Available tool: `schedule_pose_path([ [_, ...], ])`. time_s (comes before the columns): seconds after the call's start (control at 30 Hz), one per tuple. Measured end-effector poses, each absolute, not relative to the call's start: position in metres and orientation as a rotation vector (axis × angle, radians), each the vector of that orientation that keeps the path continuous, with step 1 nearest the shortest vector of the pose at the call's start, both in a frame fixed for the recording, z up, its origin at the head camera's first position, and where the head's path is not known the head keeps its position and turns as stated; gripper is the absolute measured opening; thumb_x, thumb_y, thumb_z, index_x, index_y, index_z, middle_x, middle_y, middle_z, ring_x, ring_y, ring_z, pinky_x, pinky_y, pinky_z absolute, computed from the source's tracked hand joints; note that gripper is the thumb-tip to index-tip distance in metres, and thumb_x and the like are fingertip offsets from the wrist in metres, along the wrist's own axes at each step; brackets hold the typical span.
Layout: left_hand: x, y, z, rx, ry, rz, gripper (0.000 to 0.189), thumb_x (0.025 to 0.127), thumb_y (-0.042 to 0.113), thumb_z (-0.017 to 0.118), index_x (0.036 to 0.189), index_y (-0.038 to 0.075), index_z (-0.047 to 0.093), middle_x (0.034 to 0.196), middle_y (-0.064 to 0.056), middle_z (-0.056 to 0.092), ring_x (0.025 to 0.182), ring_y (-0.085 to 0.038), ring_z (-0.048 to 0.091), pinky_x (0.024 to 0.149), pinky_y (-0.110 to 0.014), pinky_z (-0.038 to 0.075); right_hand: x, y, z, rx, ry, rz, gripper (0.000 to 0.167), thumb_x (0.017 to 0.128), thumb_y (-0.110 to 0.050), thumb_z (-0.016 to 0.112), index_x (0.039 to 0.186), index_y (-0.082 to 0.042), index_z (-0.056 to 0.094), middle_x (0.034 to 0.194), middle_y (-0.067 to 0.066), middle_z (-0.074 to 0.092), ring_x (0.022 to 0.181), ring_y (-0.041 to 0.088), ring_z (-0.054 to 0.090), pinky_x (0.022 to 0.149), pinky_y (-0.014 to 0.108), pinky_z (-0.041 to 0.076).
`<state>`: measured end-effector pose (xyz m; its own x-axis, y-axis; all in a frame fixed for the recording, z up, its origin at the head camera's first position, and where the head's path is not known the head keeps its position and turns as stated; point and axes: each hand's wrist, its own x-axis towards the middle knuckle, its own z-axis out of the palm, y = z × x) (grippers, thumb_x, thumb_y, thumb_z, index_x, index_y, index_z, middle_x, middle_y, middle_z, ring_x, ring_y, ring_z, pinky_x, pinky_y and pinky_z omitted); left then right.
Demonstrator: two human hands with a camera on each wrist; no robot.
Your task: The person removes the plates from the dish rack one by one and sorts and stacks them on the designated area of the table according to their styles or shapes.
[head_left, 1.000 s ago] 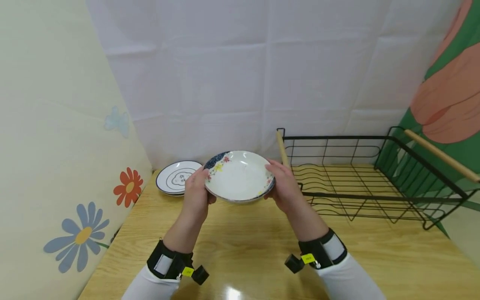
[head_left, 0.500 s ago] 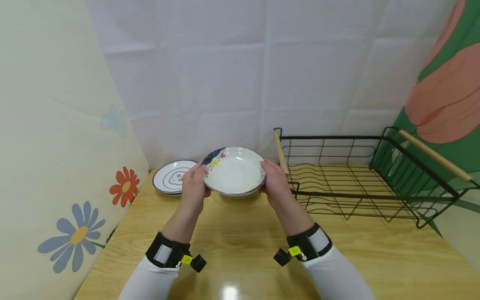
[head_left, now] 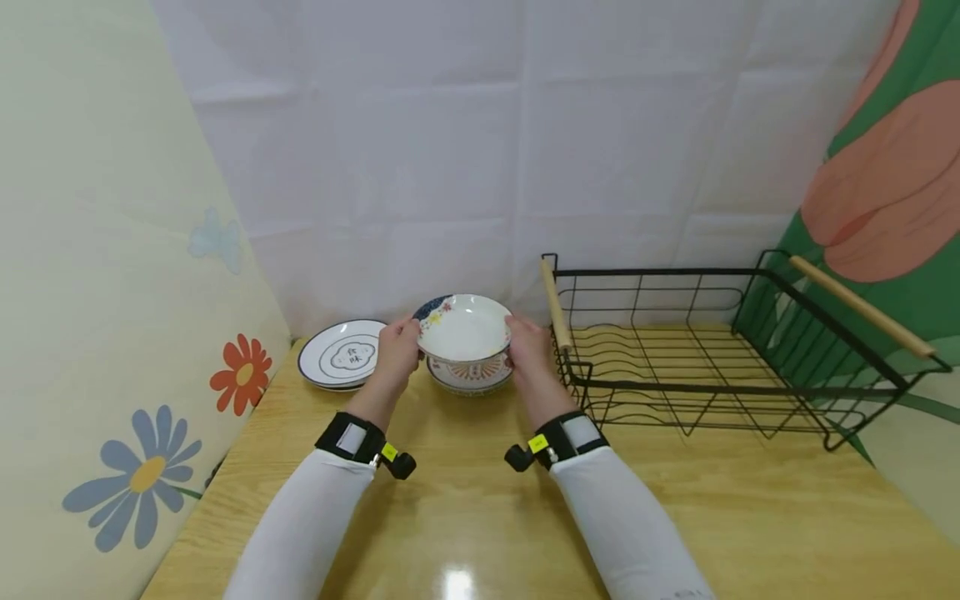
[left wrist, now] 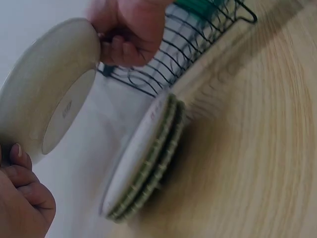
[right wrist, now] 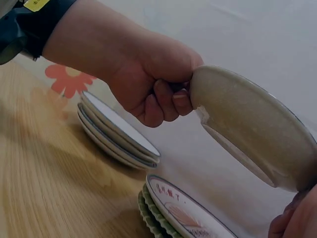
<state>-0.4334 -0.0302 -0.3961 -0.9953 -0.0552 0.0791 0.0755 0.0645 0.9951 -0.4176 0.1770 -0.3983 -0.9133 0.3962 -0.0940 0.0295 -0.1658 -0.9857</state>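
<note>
My left hand [head_left: 397, 350] and right hand [head_left: 529, 348] grip opposite sides of a white deep plate [head_left: 465, 329] with a dark blue patch and red and yellow flowers at its rim. It is held in the air, its pale underside showing in both wrist views. Beneath it stands a stack whose top plate [head_left: 471, 373] bears a red fan-like pattern, partly hidden by the deep plate. Green ridged plates [right wrist: 151, 210] lie under that top plate. A gap separates the held plate from the stack [left wrist: 143, 158] in the left wrist view.
Left of the stack, several blue-rimmed white plates [head_left: 337, 357] are piled near the wall. On the right stands a black wire dish rack [head_left: 720, 389] with wooden handles [head_left: 556, 304]. A white cloth backs the wooden table [head_left: 465, 500].
Both hands have reached forward with the deep plate, away from me. The patterned plate below it, hidden earlier, now shows. The rack and the blue-rimmed plates stay put.
</note>
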Motion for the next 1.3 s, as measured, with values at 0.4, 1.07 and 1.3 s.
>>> schedule_pose_path([
  [0.4,-0.458,-0.02,-0.448,-0.039,-2.434,-1.676,0.04,0.104,0.019,0.046,0.132,0.0,0.068,0.129,-0.023,0.069,0.114,-0.031,0.066,0.1,-0.043,0.055,-0.449,0.186,-0.447,-0.522,-1.865,2.118,0.044,0.1,-0.019,0.061,0.137,0.006,0.061,0.143,0.026,0.059,0.133,0.037,0.056,0.113,0.046,0.048],
  [1.07,-0.466,-0.012,-0.465,0.026,-2.498,-1.54,0.04,0.103,0.016,0.049,0.133,-0.003,0.066,0.139,-0.022,0.065,0.133,-0.032,0.059,0.114,-0.047,0.048,-0.454,0.19,-0.47,-0.597,-1.974,1.947,0.038,0.097,-0.02,0.064,0.126,0.004,0.07,0.123,0.027,0.07,0.103,0.029,0.067,0.091,0.036,0.056],
  [1.3,-0.466,-0.013,-0.463,0.039,-2.526,-1.531,0.041,0.102,0.017,0.048,0.134,-0.001,0.066,0.141,-0.02,0.064,0.135,-0.031,0.058,0.115,-0.045,0.046,-0.455,0.191,-0.472,-0.576,-2.025,1.919,0.041,0.097,-0.019,0.063,0.13,0.005,0.067,0.135,0.026,0.065,0.125,0.036,0.062,0.108,0.044,0.051],
])
